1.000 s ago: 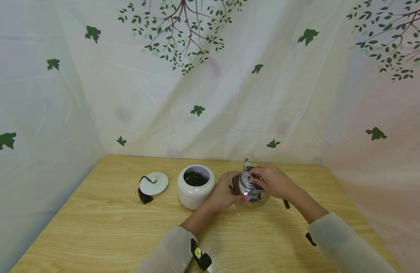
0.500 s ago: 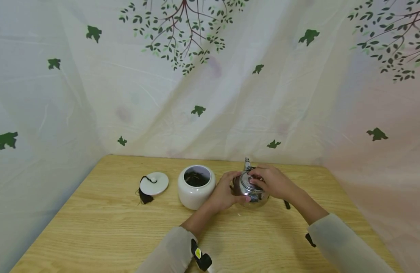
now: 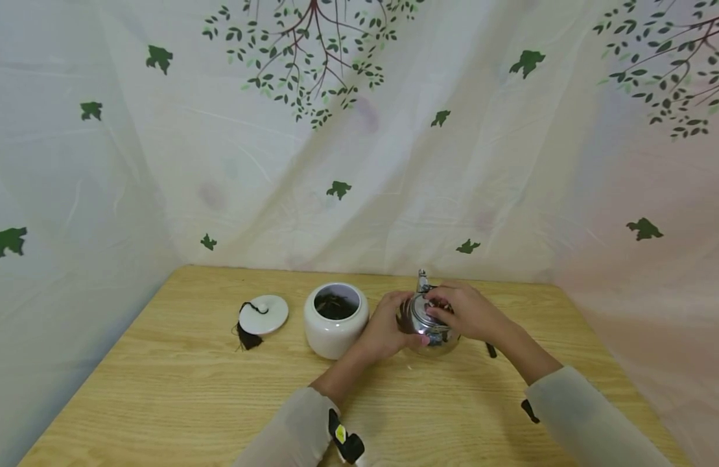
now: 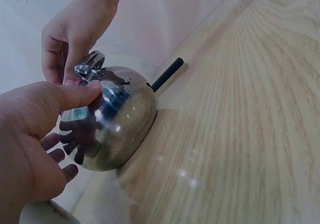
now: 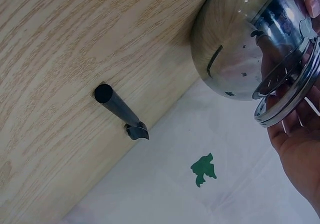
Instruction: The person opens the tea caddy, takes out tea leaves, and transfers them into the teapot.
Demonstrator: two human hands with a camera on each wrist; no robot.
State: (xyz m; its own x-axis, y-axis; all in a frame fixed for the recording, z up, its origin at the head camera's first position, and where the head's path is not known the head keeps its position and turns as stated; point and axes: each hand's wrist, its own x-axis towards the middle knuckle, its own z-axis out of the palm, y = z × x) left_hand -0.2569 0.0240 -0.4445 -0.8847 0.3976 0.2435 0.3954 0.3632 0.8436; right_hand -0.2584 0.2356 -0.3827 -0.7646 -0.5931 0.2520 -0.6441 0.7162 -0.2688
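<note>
A shiny round metal teapot (image 3: 437,337) stands on the right half of the wooden table, its spout (image 3: 421,279) toward the back. My left hand (image 3: 382,329) grips the pot's left side, thumb in front and fingers behind; the left wrist view shows the thumb on the mirror-like body (image 4: 125,119). From above, my right hand (image 3: 470,311) pinches the top of the lid (image 3: 420,310), and its fingers hide the knob. In the right wrist view the lid's bright rim (image 5: 287,107) is at the pot's mouth, close to the fingers.
Left of the teapot is a white jar (image 3: 330,334) with dark leaf-like bits inside. Farther left lies its white lid (image 3: 271,319) with a black tassel (image 3: 249,338). A black-handled tool (image 5: 120,109) lies right of the pot. A printed curtain (image 3: 382,214) hangs behind the table (image 3: 219,402).
</note>
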